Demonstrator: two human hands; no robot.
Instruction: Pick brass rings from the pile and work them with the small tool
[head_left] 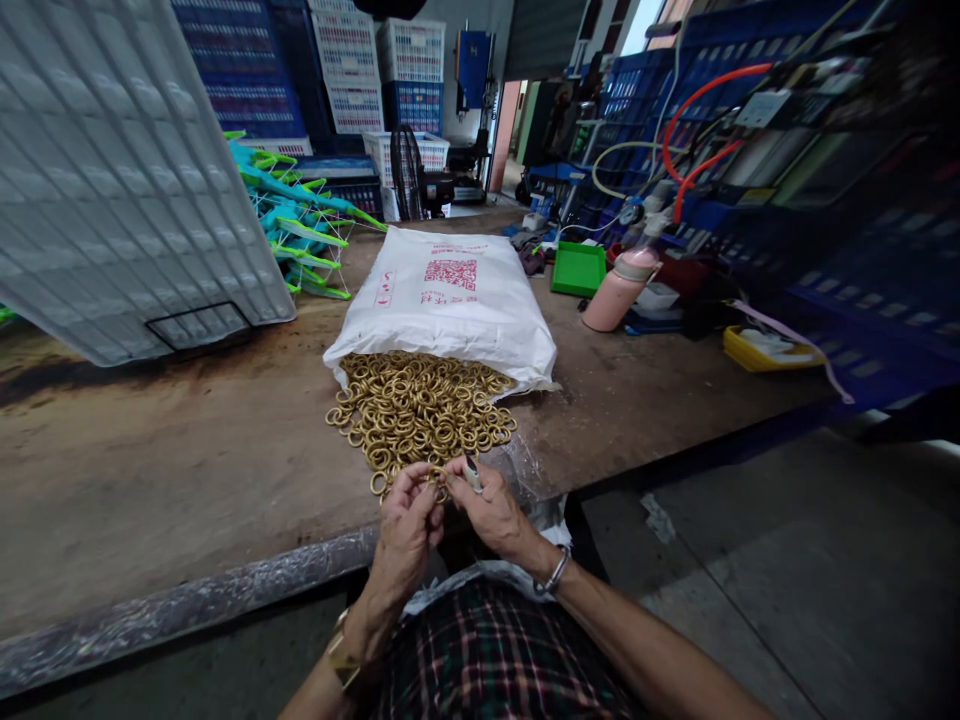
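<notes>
Just in front of my body, my left hand (409,515) pinches a brass-coloured ring (439,472) between thumb and fingers. My right hand (491,510) is closed at the ring's other side, its fingertips against or very near it. A short pale tool with a dark tip (472,474) sticks up from the right hand's grip; its exact kind is unclear. Beyond both hands lies a loose heap of similar rings (420,410). They spill from the open mouth of a white woven sack (450,310) with red print, lying on the table.
The brown worktable (187,470) has a plastic-wrapped front edge. A large white ribbed panel or crate (142,180) leans at left, beside turquoise-and-green plastic pieces (300,220). A pink bottle (622,290), a green tray (577,268) and a yellow tray (772,350) stand at right.
</notes>
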